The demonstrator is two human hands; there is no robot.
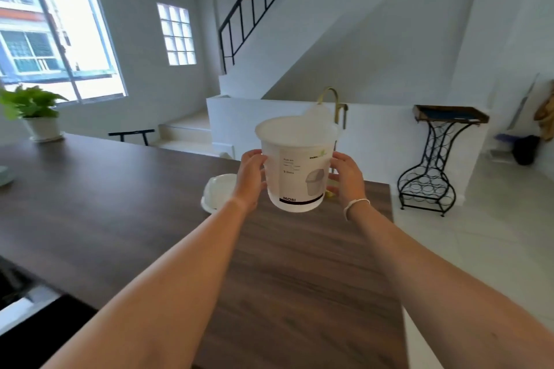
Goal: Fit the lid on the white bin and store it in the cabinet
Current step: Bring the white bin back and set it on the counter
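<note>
I hold a white bin (296,164) upright in the air above the far end of a dark wooden table (120,203). My left hand (251,179) grips its left side and my right hand (346,178) grips its right side. The bin's top is open and a printed label faces me. A white domed lid (217,190) lies on the table just left of the bin, partly hidden behind my left hand. No cabinet is in view.
A potted plant (34,112) stands at the table's far left corner. A black wire rack (434,158) stands on the tiled floor to the right. Behind the table are a low white wall, a gold tap (331,101) and a staircase.
</note>
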